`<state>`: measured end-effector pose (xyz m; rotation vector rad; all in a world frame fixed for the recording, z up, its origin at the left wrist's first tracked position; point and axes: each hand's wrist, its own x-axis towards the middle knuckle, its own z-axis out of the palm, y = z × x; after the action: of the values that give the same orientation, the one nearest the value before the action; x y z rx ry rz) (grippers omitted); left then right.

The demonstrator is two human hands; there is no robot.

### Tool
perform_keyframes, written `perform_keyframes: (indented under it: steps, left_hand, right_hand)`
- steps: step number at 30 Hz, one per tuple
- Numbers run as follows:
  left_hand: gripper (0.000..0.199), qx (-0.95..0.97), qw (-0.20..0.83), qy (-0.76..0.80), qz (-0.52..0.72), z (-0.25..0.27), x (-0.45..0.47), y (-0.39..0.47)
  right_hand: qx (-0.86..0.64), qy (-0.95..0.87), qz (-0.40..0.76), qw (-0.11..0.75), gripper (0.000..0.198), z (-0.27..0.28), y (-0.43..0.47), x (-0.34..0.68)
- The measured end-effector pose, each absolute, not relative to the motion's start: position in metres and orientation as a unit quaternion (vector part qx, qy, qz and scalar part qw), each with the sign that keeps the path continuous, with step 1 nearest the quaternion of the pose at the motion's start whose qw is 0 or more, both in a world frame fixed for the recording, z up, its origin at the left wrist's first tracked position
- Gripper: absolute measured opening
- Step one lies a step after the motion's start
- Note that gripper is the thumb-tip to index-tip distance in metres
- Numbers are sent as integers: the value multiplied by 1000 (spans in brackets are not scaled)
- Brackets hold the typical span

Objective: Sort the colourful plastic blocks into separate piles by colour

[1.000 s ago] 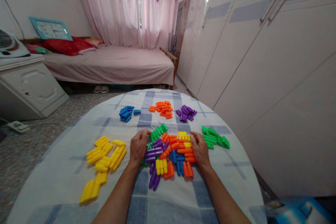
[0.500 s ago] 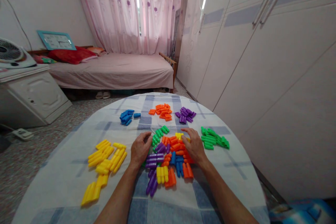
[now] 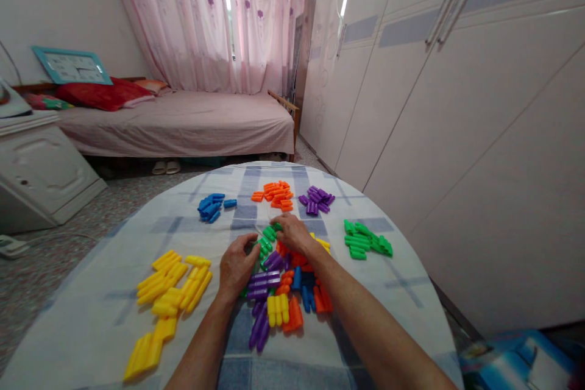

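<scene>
A mixed heap of bullet-shaped plastic building pieces lies between my hands, with purple pieces [image 3: 264, 285], a yellow piece [image 3: 278, 309], blue pieces [image 3: 308, 292] and orange pieces [image 3: 293, 315]. My left hand [image 3: 237, 265] rests at the heap's left edge, fingers bent and thumb apart, beside some green pieces [image 3: 265, 245]; nothing shows in it. Across the heap's far side reaches my right hand [image 3: 295, 233], its thumb and fingers around a green plastic piece [image 3: 276, 226] at the top. That hand and its forearm cover part of the orange and yellow pieces.
Sorted piles surround the heap: yellow [image 3: 169, 283] at left, blue [image 3: 211, 207], orange [image 3: 278, 194] and purple [image 3: 316, 200] at the back, green [image 3: 365, 239] at right. All lie on a round table with a checked cloth [image 3: 402, 323]. A bed [image 3: 205, 119] and wardrobe [image 3: 439, 152] stand beyond.
My right hand has moved left from the heap's right side to the green pieces at its far edge. My left hand stays beside the heap. The view has turned slightly right.
</scene>
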<state>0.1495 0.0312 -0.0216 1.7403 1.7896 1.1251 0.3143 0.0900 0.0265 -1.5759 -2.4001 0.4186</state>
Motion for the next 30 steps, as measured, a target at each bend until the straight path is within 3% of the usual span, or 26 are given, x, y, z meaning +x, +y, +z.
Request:
perform_keyframes:
  steps: [3, 9, 18, 25, 30]
  left_hand:
    - [34, 626, 202, 636, 403, -21, 149, 31]
    - [33, 620, 209, 638, 406, -21, 149, 30]
    - [33, 613, 213, 651, 394, -19, 150, 30]
    - [30, 605, 210, 653, 403, -16, 150, 28]
    - [32, 601, 215, 654, 406, -19, 148, 30]
  right_hand:
    - [-545, -813, 141, 147, 31, 28, 90, 317]
    - [-591, -761, 40, 266, 45, 38, 60, 381]
    - [-710, -681, -39, 172, 33, 28, 24, 474]
    - [-568, -775, 76, 267, 31, 39, 39, 408]
    - [-462, -858, 146, 168, 42, 42, 63, 339]
